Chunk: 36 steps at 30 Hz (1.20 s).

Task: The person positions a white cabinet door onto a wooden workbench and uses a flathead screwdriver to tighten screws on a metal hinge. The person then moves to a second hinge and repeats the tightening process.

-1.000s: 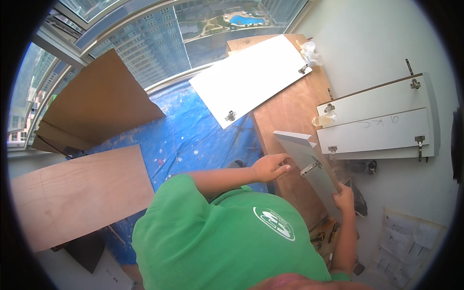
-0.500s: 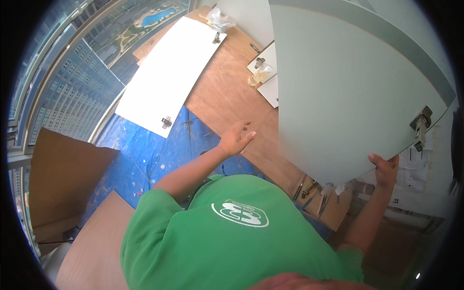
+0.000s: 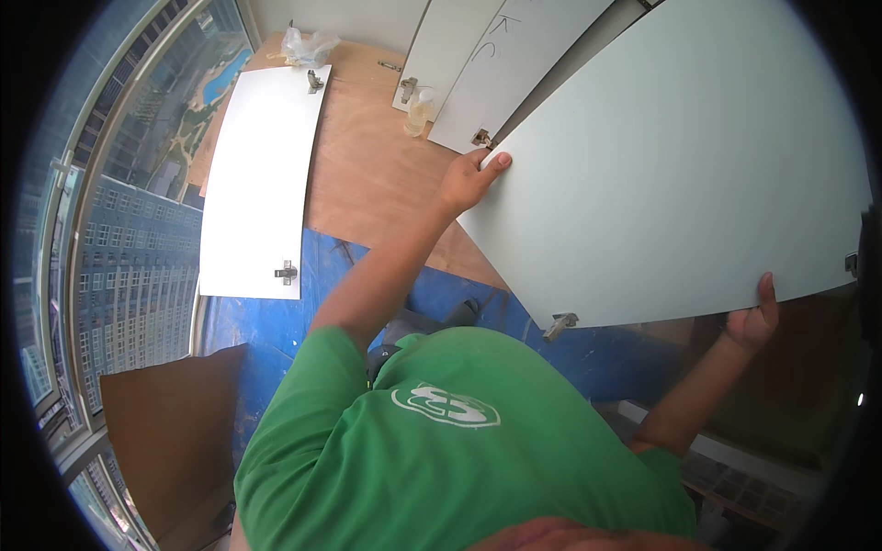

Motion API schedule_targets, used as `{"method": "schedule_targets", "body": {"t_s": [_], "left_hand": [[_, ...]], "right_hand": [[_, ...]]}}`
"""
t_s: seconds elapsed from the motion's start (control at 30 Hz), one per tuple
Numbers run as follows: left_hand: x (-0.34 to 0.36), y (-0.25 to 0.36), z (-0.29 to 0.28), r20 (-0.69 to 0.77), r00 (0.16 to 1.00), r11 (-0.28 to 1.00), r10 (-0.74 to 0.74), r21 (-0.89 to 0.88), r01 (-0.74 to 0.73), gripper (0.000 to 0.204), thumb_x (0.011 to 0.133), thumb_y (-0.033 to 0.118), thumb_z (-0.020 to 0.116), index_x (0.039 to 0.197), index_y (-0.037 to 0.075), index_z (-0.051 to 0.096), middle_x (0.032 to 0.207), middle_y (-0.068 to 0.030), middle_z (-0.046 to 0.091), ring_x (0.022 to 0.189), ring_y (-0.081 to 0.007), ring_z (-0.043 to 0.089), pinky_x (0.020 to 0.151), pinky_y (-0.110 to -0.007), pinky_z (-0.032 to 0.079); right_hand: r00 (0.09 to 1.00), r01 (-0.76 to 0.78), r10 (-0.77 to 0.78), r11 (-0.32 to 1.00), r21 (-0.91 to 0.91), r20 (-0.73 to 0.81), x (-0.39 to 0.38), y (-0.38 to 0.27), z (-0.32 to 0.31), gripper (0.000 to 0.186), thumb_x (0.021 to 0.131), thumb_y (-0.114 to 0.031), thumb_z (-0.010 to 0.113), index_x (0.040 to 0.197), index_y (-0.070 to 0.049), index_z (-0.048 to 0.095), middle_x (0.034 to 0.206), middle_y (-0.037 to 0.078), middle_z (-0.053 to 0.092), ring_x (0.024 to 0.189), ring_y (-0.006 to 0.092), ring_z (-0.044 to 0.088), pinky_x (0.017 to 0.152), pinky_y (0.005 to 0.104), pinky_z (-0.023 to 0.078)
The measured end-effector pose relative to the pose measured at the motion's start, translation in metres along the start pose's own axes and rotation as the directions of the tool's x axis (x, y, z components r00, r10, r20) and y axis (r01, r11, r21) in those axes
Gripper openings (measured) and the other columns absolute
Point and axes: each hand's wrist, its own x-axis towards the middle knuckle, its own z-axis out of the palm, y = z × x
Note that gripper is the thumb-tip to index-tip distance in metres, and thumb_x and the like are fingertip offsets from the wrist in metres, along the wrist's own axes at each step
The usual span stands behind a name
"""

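Observation:
I hold a large pale grey-green door panel (image 3: 680, 165) up in front of me, tilted. My left hand (image 3: 467, 180) grips its far left corner, thumb on the face, beside a metal hinge (image 3: 480, 138). My right hand (image 3: 751, 318) grips the lower right edge from underneath, thumb up on the face. A second hinge (image 3: 559, 323) sticks out of the panel's lower edge, above my green shirt.
A white panel (image 3: 262, 174) with hinges lies on the plywood sheet (image 3: 367, 174) and blue tarp (image 3: 276, 321). More white panels (image 3: 478, 64) lean at the wall, with a small bottle (image 3: 418, 110) and a plastic bag (image 3: 308, 41) nearby. A brown board (image 3: 165, 432) stands by the window (image 3: 110, 230).
The big panel has come up in front of me. My left hand, free and open half a second ago, now grips its far corner; my right hand still holds its lower edge.

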Motion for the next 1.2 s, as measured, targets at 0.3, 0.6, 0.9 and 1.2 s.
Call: {"method": "schedule_targets", "body": {"t_s": [0.3, 0.6, 0.9, 1.2], "left_hand": [[0.100, 0.070, -0.040, -0.060, 0.996, 0.778, 0.070, 0.628, -0.016, 0.100, 0.078, 0.091, 0.050, 0.108, -0.001, 0.076, 0.096, -0.0174, 0.076, 0.098, -0.0322, 0.073, 0.087, -0.043, 0.056], [0.077, 0.017, -0.073, -0.012, 0.992, 0.082, -0.128, 0.996, 0.023, 0.089, 0.094, 0.080, 0.034, 0.093, 0.002, 0.076, 0.100, -0.0245, 0.074, 0.101, -0.0404, 0.071, 0.091, -0.047, 0.053], [0.042, -0.020, -0.065, -0.168, 0.933, -0.174, -0.317, 0.978, 0.117, 0.083, 0.096, 0.075, 0.035, 0.098, 0.004, 0.078, 0.104, -0.0224, 0.074, 0.104, -0.0395, 0.070, 0.091, -0.050, 0.053], [0.091, -0.087, -0.055, -0.023, 0.939, -0.061, -0.344, 0.998, 0.002, 0.085, 0.094, 0.077, 0.037, 0.088, 0.002, 0.077, 0.096, -0.0206, 0.075, 0.093, -0.0380, 0.072, 0.083, -0.048, 0.054]], "right_hand": [[0.858, -0.349, 0.483, 0.797, 0.493, -0.174, -0.110, 0.165, -0.020, 0.055, 0.098, -0.016, 0.069, 0.146, 0.000, 0.047, 0.145, 0.012, 0.055, 0.135, 0.0300, 0.051, 0.114, 0.0476, 0.042], [0.390, -0.730, 0.900, 0.172, 0.662, 0.196, -0.255, 0.317, -0.011, 0.057, 0.098, -0.041, 0.070, 0.144, -0.016, 0.048, 0.139, 0.009, 0.057, 0.126, 0.0300, 0.057, 0.100, 0.0526, 0.048], [-0.005, -0.821, 0.919, -0.229, 0.524, 0.394, -0.326, 0.365, -0.011, 0.056, 0.095, -0.051, 0.071, 0.134, -0.018, 0.051, 0.121, 0.011, 0.062, 0.104, 0.0310, 0.064, 0.087, 0.0495, 0.054], [0.056, -0.805, 0.965, -0.108, 0.583, 0.256, -0.338, 0.396, -0.008, 0.051, 0.101, -0.049, 0.064, 0.135, -0.013, 0.053, 0.125, 0.011, 0.063, 0.101, 0.0300, 0.068, 0.086, 0.0469, 0.057]]}}
